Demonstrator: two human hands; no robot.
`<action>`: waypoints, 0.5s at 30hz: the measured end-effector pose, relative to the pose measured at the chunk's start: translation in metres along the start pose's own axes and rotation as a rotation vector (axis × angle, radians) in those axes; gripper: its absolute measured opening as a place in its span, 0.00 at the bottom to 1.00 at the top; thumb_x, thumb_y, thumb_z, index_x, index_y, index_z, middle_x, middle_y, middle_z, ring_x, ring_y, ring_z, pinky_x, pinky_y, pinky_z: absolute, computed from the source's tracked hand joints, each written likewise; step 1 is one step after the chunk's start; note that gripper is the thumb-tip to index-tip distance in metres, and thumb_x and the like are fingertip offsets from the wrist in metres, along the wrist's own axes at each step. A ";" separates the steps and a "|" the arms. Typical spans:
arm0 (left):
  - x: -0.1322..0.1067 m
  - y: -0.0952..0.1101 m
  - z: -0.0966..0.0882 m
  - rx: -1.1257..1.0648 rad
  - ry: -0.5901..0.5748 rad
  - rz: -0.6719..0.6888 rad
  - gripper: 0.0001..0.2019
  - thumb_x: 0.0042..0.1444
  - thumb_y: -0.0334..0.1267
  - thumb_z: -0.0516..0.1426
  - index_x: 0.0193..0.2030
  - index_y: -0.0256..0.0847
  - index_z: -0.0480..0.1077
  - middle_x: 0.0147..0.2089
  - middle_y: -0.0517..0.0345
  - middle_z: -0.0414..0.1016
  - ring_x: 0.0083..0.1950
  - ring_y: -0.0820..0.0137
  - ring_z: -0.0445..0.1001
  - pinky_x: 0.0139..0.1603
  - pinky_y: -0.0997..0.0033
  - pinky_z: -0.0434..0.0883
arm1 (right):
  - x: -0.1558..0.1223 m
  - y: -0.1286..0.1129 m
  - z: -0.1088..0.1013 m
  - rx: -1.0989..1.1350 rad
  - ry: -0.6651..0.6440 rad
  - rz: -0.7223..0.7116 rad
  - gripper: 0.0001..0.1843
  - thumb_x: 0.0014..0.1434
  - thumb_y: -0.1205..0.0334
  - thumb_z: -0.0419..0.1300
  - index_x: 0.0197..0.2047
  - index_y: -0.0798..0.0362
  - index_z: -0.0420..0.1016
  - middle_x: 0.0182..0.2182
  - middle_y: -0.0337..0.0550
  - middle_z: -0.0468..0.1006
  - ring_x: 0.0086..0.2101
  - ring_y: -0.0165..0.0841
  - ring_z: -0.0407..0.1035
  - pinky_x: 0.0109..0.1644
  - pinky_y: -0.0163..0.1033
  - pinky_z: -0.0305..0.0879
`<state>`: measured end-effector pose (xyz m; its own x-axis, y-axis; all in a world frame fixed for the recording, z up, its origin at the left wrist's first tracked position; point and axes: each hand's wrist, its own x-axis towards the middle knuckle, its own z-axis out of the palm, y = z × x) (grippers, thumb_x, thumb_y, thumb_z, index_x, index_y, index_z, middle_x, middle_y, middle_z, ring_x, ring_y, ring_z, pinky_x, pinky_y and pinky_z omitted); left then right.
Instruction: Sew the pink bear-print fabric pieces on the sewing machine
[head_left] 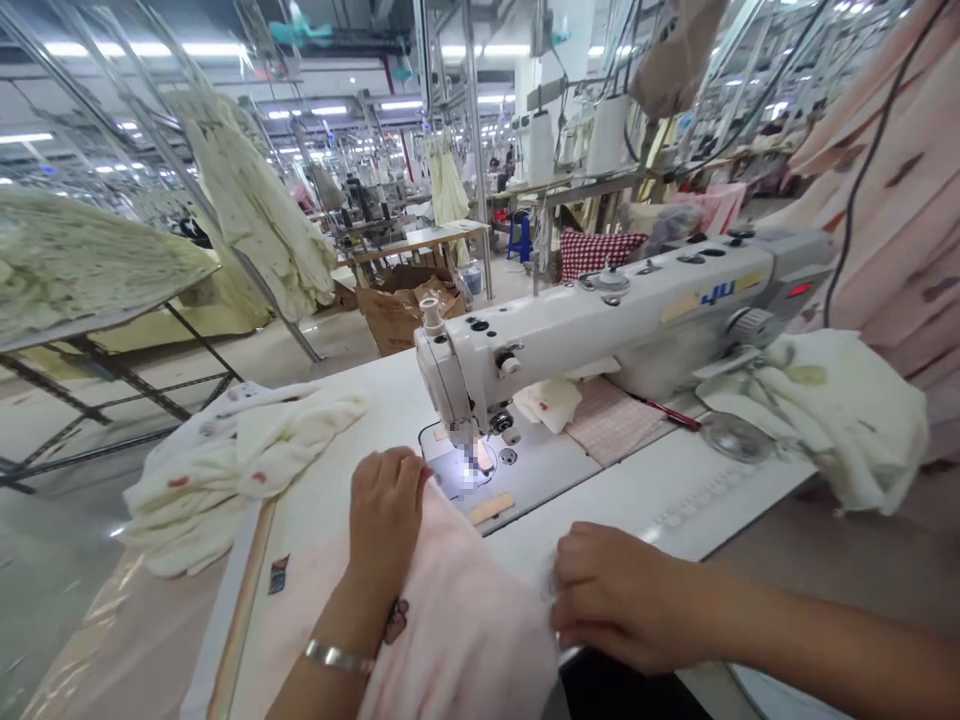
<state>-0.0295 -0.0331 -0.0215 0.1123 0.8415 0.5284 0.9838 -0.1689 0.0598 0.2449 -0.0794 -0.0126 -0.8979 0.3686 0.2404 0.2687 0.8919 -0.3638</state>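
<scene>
Soft, pale pink fabric (450,620) with a small dark print near the wrist; lies on the white bench (360,400), under the left hand and between both hands; runs lengthwise from the near bench edge away toward the needle area, narrow front end just ahead of the left fingertips, at the lit plate of the sewing machine (600,320); needle spot itself blurred. Left hand (386,520) flat, palm down on the fabric, fingers bent only slightly, gripping nothing; silver bracelet (337,657) on its wrist. Right hand (622,600) curled closed, pinching the fabric's right edge against the bench. Far ahead of the left hand, past the bench, an open cardboard box (397,300) on the floor; holds brown folded material, kind not clear. Left of the left hand, a heap of cream cloth (232,460); beyond the right hand, a checked cloth (607,420) under the machine arm; more cream cloth (825,410) by the handwheel.
</scene>
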 end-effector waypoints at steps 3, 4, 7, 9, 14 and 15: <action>-0.023 0.002 -0.006 -0.009 0.120 -0.065 0.10 0.58 0.41 0.52 0.38 0.37 0.69 0.39 0.44 0.71 0.40 0.56 0.67 0.42 0.53 0.65 | 0.005 0.002 -0.016 -0.013 0.051 0.013 0.12 0.63 0.63 0.49 0.42 0.54 0.73 0.27 0.42 0.70 0.31 0.32 0.62 0.35 0.38 0.56; -0.029 0.005 -0.009 -0.026 0.142 -0.059 0.09 0.58 0.40 0.52 0.35 0.38 0.70 0.37 0.46 0.71 0.38 0.57 0.67 0.39 0.54 0.65 | 0.008 0.002 -0.020 -0.030 0.076 0.011 0.13 0.63 0.65 0.49 0.44 0.55 0.73 0.29 0.43 0.70 0.32 0.32 0.63 0.36 0.38 0.58; -0.037 0.025 -0.024 -0.120 0.220 0.062 0.07 0.57 0.33 0.52 0.29 0.42 0.68 0.37 0.52 0.72 0.39 0.62 0.68 0.43 0.56 0.65 | 0.022 0.001 -0.023 -0.048 0.212 -0.027 0.19 0.60 0.72 0.46 0.52 0.56 0.68 0.40 0.50 0.72 0.39 0.34 0.66 0.40 0.39 0.62; -0.038 0.051 -0.045 -0.202 0.314 0.175 0.06 0.58 0.31 0.51 0.33 0.42 0.67 0.36 0.55 0.72 0.39 0.67 0.69 0.44 0.61 0.66 | 0.032 -0.005 -0.025 -0.020 0.311 -0.029 0.26 0.59 0.76 0.44 0.60 0.59 0.58 0.55 0.59 0.64 0.53 0.37 0.59 0.50 0.44 0.62; -0.034 0.093 -0.136 -0.331 0.288 0.530 0.03 0.60 0.34 0.51 0.39 0.42 0.65 0.21 0.65 0.66 0.23 0.75 0.65 0.24 0.75 0.61 | 0.050 -0.016 -0.053 0.363 0.294 -0.125 0.11 0.55 0.68 0.55 0.43 0.56 0.70 0.46 0.49 0.74 0.52 0.36 0.63 0.54 0.43 0.60; -0.033 0.089 -0.154 -0.288 0.213 0.508 0.03 0.58 0.37 0.54 0.39 0.43 0.66 0.21 0.66 0.66 0.21 0.76 0.65 0.21 0.75 0.59 | 0.052 -0.015 -0.062 0.423 0.322 -0.083 0.05 0.54 0.67 0.56 0.36 0.55 0.71 0.37 0.44 0.77 0.44 0.34 0.69 0.47 0.39 0.65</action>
<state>0.0324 -0.1553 0.0970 0.4973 0.5037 0.7064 0.7340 -0.6783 -0.0330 0.2160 -0.0579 0.0611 -0.7403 0.4219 0.5233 -0.0224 0.7626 -0.6465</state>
